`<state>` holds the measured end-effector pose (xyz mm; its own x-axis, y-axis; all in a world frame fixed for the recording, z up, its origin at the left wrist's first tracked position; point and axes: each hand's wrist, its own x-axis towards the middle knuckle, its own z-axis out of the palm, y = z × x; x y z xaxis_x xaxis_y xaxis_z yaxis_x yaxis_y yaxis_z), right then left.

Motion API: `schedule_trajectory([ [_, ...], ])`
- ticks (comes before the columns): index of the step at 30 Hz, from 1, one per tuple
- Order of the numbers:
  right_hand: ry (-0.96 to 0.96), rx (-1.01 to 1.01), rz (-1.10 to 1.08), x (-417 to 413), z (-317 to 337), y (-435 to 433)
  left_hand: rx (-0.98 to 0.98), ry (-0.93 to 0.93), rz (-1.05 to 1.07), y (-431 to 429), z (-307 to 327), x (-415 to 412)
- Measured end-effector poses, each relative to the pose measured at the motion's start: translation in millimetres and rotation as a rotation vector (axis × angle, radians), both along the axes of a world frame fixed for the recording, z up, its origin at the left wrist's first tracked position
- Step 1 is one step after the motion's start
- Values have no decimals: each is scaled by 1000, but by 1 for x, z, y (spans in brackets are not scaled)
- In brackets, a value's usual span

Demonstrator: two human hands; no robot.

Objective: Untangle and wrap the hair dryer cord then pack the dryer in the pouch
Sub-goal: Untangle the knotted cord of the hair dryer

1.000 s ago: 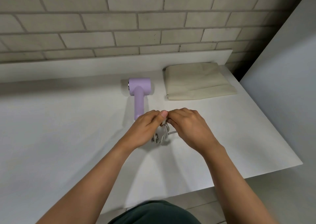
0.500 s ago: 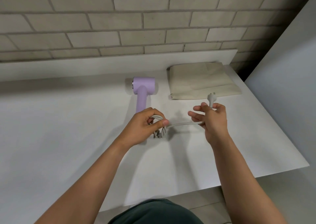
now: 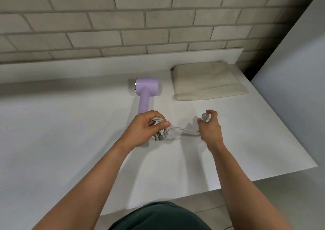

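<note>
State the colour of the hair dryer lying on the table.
The hair dryer is pale lilac, clearest in the head view.

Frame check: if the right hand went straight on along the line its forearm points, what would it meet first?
Most likely the near left corner of the beige pouch. The right hand, pinching the plug, points toward it across the table; height above the table is unclear.

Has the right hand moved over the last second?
Yes. The right hand has shifted right, away from the hair dryer to just in front of the pouch, carrying the plug, while the left hand grips the coiled cord.
</note>
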<state>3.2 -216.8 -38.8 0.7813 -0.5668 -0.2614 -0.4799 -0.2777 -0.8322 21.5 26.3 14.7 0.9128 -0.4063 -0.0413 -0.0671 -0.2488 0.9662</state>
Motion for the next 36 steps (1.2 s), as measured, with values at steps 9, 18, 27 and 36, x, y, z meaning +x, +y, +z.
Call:
schedule_trajectory([
  [9,-200,-259,69,-24,29,12,2,22,32,-4,2,8],
  [18,-412,-448,548,-33,38,13,-36,42,113,-8,8,11],
  [27,-535,-486,454,-15,42,25,-41,34,118,-9,13,14],
  [36,-583,-532,564,-6,49,39,-47,47,126,-8,16,12],
])
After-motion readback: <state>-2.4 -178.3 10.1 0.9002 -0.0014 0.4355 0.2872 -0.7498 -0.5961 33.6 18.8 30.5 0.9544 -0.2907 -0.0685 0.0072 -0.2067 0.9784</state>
